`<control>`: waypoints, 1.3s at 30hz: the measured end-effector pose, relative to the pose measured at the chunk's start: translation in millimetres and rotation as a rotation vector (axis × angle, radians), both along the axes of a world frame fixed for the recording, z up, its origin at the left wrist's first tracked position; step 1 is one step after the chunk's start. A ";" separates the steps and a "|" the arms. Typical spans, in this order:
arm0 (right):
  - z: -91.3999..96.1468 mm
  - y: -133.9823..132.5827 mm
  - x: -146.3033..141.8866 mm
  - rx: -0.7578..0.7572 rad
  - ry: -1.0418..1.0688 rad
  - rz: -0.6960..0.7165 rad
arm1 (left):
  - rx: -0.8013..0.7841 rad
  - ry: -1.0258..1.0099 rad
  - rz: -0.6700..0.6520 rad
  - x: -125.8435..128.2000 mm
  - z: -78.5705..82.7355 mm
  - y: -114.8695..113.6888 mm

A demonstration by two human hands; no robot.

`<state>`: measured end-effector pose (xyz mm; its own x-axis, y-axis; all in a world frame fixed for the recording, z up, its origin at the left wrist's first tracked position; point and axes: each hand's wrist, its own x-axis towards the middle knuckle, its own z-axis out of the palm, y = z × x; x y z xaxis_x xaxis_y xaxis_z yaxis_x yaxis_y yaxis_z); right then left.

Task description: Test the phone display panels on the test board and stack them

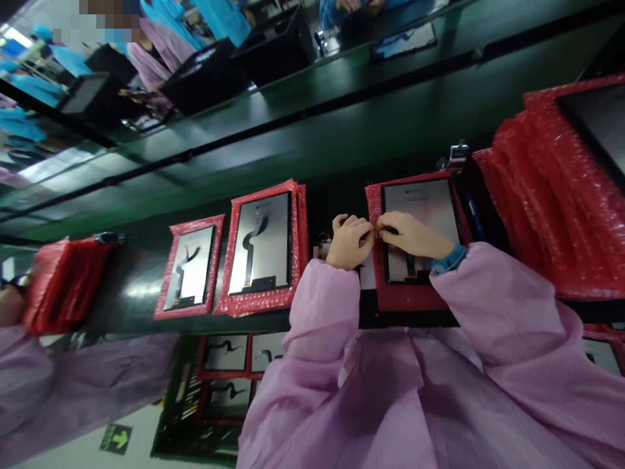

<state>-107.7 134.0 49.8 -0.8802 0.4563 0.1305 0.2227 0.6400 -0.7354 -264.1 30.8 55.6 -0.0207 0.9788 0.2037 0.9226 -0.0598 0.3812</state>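
Observation:
My left hand (347, 242) and my right hand (411, 234) meet at the left edge of a flat display panel (424, 215) that lies on a red bubble-wrap sheet (409, 297) on the dark bench. Both hands have their fingers curled and pinched together at the panel's edge, fingertips touching. What they pinch is too small to make out. My sleeves are pink, and a blue cuff shows at the right wrist.
Two more panels (261, 242) (190, 267) lie on red wrap to the left. Red bubble-wrap stacks sit at the right (547, 195) and far left (66, 280). A dark conveyor (312, 124) runs behind. Another person's pink sleeve (29, 384) is at the lower left. Panels are stored below the bench (227, 374).

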 end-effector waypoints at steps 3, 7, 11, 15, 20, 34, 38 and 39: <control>-1.5 0.7 0.8 0.015 -0.005 0.034 | 0.052 0.013 0.009 -0.3 -4.2 -0.4; -0.5 0.6 1.4 0.003 -0.009 0.046 | 0.079 0.022 0.001 0.2 -8.6 -0.8; 7.5 1.3 3.6 -0.092 0.010 0.024 | 0.138 -0.079 0.016 -0.7 -10.5 1.2; 15.0 9.7 12.1 -0.385 0.153 -0.128 | 0.424 -0.345 0.330 -10.5 -13.5 4.3; 14.4 26.7 24.5 -0.482 0.293 -0.358 | 0.523 -0.526 0.518 -17.2 -16.8 3.6; 5.7 5.7 4.5 -0.029 0.084 0.005 | 0.011 -0.162 0.016 -1.5 -6.7 -0.7; 2.7 5.8 2.7 0.000 0.062 0.006 | 0.010 -0.115 -0.007 -0.9 -9.2 -0.5; 2.4 6.0 2.6 0.006 0.055 0.009 | 0.017 -0.110 -0.011 -0.9 -9.9 -0.3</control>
